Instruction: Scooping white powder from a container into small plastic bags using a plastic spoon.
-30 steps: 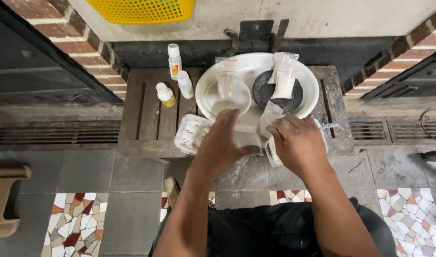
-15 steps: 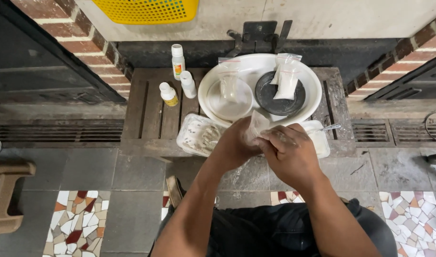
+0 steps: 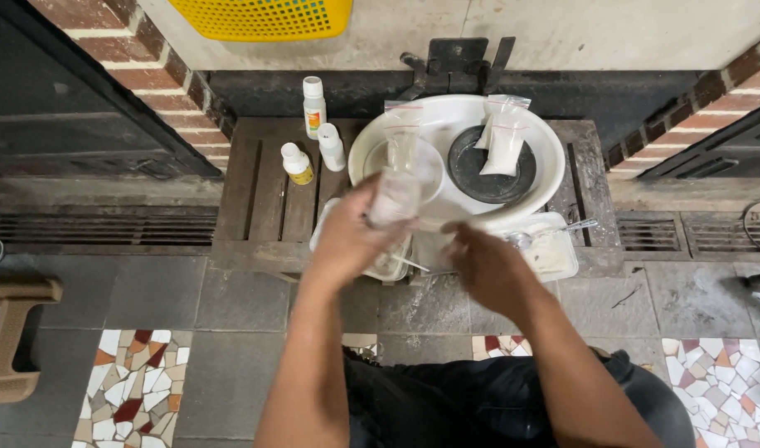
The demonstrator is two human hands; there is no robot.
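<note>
Wooden pallet on a tiled floor carries a white basin. Left hand grips a small clear bag, long axis upright, over the basin's near rim. Right hand, fingers loosely apart and empty, lies just right of the bag.

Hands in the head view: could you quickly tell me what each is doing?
Left hand: closed on a clear plastic bag.
Right hand: holds nothing; grip unclear.

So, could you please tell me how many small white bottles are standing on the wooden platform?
3: the tallest bottle at the back, a shorter bottle beside the white basin, and a yellow-labelled bottle in front. None looks hidden.
</note>
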